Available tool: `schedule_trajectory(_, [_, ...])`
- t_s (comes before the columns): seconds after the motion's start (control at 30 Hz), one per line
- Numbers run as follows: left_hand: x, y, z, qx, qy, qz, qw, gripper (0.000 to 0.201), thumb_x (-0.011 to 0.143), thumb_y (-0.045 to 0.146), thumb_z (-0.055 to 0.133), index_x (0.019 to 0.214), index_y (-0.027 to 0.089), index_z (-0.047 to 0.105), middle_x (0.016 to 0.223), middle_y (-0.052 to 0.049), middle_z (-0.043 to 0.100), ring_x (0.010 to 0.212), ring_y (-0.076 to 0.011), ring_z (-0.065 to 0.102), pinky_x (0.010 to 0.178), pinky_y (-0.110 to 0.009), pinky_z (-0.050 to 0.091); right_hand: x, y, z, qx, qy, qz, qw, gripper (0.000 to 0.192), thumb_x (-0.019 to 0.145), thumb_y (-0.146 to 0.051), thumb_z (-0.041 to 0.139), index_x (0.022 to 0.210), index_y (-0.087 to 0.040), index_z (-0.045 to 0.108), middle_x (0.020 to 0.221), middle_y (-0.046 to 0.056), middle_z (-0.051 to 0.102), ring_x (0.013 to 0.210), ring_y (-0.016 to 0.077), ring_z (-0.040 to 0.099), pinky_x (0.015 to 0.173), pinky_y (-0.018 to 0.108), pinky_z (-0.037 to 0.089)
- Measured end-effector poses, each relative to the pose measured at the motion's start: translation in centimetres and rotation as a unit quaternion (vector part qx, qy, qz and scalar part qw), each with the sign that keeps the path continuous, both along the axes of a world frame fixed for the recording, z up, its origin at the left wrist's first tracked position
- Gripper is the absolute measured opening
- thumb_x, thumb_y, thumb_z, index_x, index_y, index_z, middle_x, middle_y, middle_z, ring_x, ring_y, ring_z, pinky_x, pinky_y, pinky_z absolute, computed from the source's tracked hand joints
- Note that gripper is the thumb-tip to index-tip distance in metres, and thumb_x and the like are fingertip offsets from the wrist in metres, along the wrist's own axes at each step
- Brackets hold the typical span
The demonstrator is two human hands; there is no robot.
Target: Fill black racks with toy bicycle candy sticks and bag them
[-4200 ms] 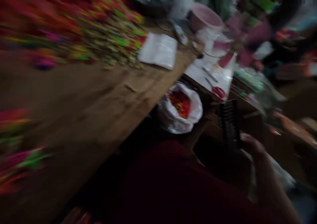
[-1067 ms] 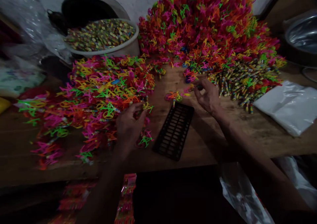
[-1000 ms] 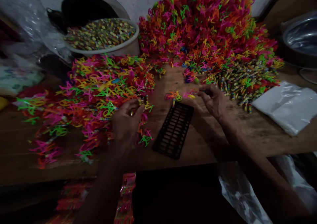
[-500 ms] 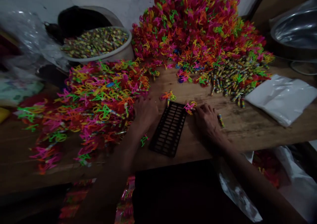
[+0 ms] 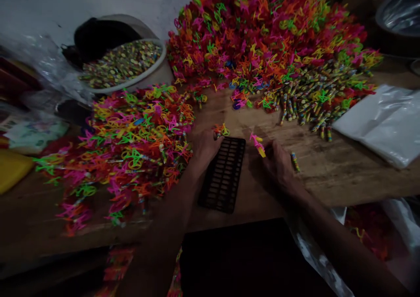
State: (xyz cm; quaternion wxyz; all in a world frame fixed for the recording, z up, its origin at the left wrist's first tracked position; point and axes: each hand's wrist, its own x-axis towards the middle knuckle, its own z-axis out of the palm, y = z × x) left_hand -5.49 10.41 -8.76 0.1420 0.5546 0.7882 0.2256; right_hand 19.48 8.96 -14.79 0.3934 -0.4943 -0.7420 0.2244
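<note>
My right hand [image 5: 278, 161] pinches a small pink and yellow plastic toy [image 5: 257, 145], raised just right of the black slotted tray [image 5: 223, 174]. At the tray's upper left corner, my left hand [image 5: 206, 147] has its fingers curled round an orange and yellow plastic toy [image 5: 224, 131]; part of that toy is hidden by the fingers. The tray lies flat on the wooden table, tilted a little. Beside my right wrist lies a single small tube with a multicoloured wrapper [image 5: 295, 162].
A heap of bright plastic toys [image 5: 138, 135] spreads on the left, and a taller heap [image 5: 262, 39] rises at the back. Wrapped tubes [image 5: 308, 100] lie at its right foot. A white tub [image 5: 166, 69] holds more tubes. Clear plastic bags [image 5: 387, 122] lie at right.
My left hand has moved right, to the orange and yellow toy by the tray. The pink and yellow toy has turned in my right hand. The view has shifted slightly.
</note>
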Motion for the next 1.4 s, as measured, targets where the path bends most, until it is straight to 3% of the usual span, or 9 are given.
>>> schedule_trajectory(0.13, [-1.0,-0.8,-0.5,0.023,-0.17,0.032,0.985,0.017,0.075,0.027,0.077,0.065,0.02,0.065,0.063,-0.002,0.065,0.064,-0.0169,0.06,0.062,-0.026,0.042,-0.4,-0.5,0.7,-0.001,0.035,-0.024,0.999,0.014,0.093,-0.036,0.056,0.1,-0.025,0.058,0.084,0.007,0.067,0.068,0.0234,0.059,0.062,0.036,0.044])
schedule_trajectory(0.27, [-1.0,-2.4,0.1,0.006,-0.35,0.051,0.935,0.021,0.078,0.032,0.077,0.076,0.016,0.062,0.066,-0.001,0.069,0.047,-0.0089,0.052,0.046,-0.02,0.036,-3.3,-2.5,2.2,0.034,0.078,0.104,0.991,0.012,0.097,-0.028,0.047,0.098,-0.025,0.058,0.092,0.008,0.067,0.081,0.0232,0.062,0.074,0.037,0.052])
schedule_trajectory(0.4, [-0.7,-4.0,1.1,-0.026,-0.484,0.052,0.873,0.029,0.078,0.033,0.08,0.094,0.016,0.063,0.087,-0.007,0.077,0.054,-0.0103,0.064,0.047,-0.019,0.045,-5.7,-4.0,2.7,0.014,0.071,0.197,0.978,0.018,0.098,-0.024,0.043,0.085,-0.023,0.055,0.083,0.007,0.064,0.075,0.0202,0.059,0.069,0.032,0.048])
schedule_trajectory(0.57, [-1.7,-5.4,1.9,-0.032,-0.553,0.051,0.831,0.023,0.079,0.025,0.076,0.094,0.015,0.063,0.088,-0.006,0.075,0.055,-0.0107,0.066,0.045,-0.019,0.043,-3.8,-3.3,2.3,0.012,-0.016,0.27,0.963,0.02,0.097,-0.027,0.045,0.08,-0.023,0.054,0.078,0.005,0.064,0.07,0.0184,0.054,0.068,0.03,0.044])
schedule_trajectory(0.83, [-2.0,-5.1,1.4,0.01,-0.555,0.063,0.83,0.014,0.086,0.022,0.062,0.098,0.015,0.064,0.066,0.004,0.06,0.044,-0.0074,0.053,0.04,-0.019,0.034,-1.1,-0.9,3.1,-0.009,-0.034,0.304,0.952,0.031,0.102,-0.044,0.043,0.082,-0.023,0.055,0.078,0.004,0.061,0.072,0.0192,0.055,0.068,0.031,0.044])
schedule_trajectory(0.97, [-1.1,-4.9,1.3,0.016,-0.555,0.053,0.83,0.018,0.082,0.022,0.07,0.098,0.016,0.065,0.079,-0.002,0.07,0.061,-0.0115,0.067,0.055,-0.021,0.048,-0.8,-0.5,3.1,-0.051,-0.03,0.307,0.95,0.033,0.102,-0.047,0.044,0.083,-0.023,0.055,0.08,0.003,0.06,0.07,0.0179,0.053,0.068,0.031,0.045])
schedule_trajectory(1.07, [-0.8,-4.8,0.9,0.032,-0.547,0.056,0.835,0.023,0.075,0.02,0.077,0.096,0.015,0.07,0.091,-0.004,0.074,0.071,-0.0114,0.07,0.062,-0.021,0.05,-0.5,-0.6,2.9,-0.072,-0.018,0.301,0.951,0.03,0.101,-0.046,0.046,0.086,-0.023,0.057,0.086,0.004,0.063,0.075,0.0191,0.057,0.071,0.032,0.047])
schedule_trajectory(1.2, [-0.6,-3.7,-0.2,0.065,-0.514,0.075,0.852,0.02,0.069,0.019,0.082,0.087,0.014,0.074,0.078,0.001,0.071,0.06,-0.0068,0.059,0.056,-0.018,0.044,-0.5,-0.8,2.8,-0.086,-0.005,0.3,0.95,0.026,0.101,-0.042,0.048,0.089,-0.022,0.06,0.088,0.004,0.065,0.076,0.0192,0.058,0.073,0.032,0.047])
schedule_trajectory(1.4, [1.0,-2.6,-2.4,0.124,-0.44,0.099,0.884,0.015,0.078,0.022,0.076,0.092,0.016,0.076,0.065,0.003,0.067,0.054,-0.0085,0.054,0.05,-0.02,0.038,-0.7,-0.9,2.8,-0.062,0.011,0.304,0.951,0.026,0.102,-0.039,0.047,0.09,-0.021,0.061,0.086,0.004,0.065,0.076,0.0192,0.057,0.072,0.031,0.045])
